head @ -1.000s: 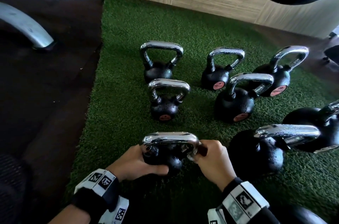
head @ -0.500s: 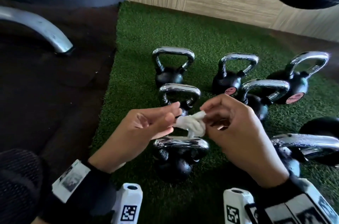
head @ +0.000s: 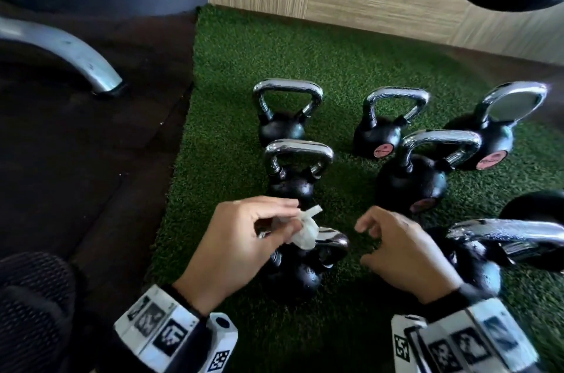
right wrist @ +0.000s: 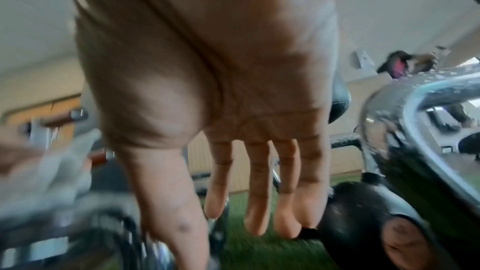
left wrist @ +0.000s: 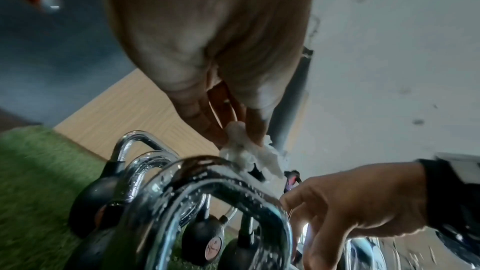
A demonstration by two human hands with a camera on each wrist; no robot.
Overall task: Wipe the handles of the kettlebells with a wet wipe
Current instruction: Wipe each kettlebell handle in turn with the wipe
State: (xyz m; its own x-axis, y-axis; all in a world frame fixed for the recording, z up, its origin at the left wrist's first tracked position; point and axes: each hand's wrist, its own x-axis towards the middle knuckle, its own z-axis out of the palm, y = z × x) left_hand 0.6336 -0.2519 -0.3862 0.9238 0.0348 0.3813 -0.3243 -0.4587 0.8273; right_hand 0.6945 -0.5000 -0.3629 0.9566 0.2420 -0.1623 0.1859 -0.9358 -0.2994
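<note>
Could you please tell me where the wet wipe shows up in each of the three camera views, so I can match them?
Head: wet wipe at centre, pinched by the left hand above the nearest kettlebell's chrome handle.
Left wrist: wet wipe at centre, hanging from the fingertips onto that handle.
Right wrist: only a blurred pale shape at the left edge, possibly the wipe; cannot tell.
Shared landmark: the green turf.

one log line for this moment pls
left hand: pinches crumpled white wet wipe above nearest black kettlebell's chrome handle | right hand: empty, fingers loose | phase: between wipes
</note>
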